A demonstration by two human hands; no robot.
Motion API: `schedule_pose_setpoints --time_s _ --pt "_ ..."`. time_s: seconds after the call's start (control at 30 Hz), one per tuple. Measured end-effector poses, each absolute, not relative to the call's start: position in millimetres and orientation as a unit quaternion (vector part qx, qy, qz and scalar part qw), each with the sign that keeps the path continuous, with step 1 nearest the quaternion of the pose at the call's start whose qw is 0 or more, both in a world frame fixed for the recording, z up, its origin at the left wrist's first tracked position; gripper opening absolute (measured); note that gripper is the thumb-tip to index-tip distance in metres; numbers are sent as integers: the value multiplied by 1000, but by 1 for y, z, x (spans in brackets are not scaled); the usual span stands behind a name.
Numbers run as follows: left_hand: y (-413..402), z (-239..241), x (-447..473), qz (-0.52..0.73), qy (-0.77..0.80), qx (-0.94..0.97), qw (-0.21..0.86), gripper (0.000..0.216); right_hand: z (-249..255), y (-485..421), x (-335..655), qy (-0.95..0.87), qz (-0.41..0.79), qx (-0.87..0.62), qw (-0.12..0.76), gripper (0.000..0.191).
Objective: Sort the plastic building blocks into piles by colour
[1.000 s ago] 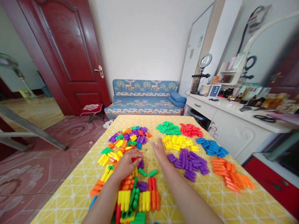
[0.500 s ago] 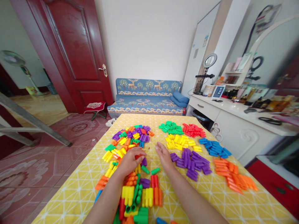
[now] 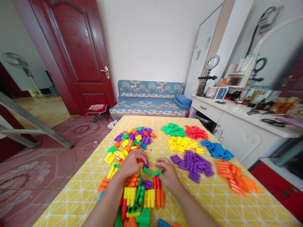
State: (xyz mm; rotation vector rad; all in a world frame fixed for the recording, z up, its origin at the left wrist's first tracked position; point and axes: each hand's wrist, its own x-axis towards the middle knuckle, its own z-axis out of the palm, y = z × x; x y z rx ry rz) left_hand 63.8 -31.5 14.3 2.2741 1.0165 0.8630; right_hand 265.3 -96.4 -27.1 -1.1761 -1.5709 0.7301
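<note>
A mixed heap of coloured plastic bullet blocks (image 3: 129, 143) covers the left half of a yellow patterned table (image 3: 213, 201). My left hand (image 3: 131, 164) rests on this heap with its fingers curled over a red block (image 3: 140, 160). My right hand (image 3: 167, 175) is pulled in close beside it, fingers pinching a small green block (image 3: 157, 173). On the right lie sorted piles: green (image 3: 173, 129), red (image 3: 196, 132), yellow (image 3: 182, 144), blue (image 3: 217, 150), purple (image 3: 193, 163) and orange (image 3: 236, 179).
More joined blocks (image 3: 142, 201) lie by the table's near edge between my forearms. A blue sofa (image 3: 148, 101) stands beyond the table. A white dresser (image 3: 236, 123) with bottles and a ring light is on the right, a red door (image 3: 78, 56) on the left.
My right hand drew back from the yellow pile toward me and closed on the small green block. My left hand stayed on the mixed heap, fingers curling tighter.
</note>
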Motion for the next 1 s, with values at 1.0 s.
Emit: schedule_pose_setpoints --time_s 1.0 --pt "-29 15 65 307 391 828 258 27 -17 -90 253 -710 240 -491 444 56"
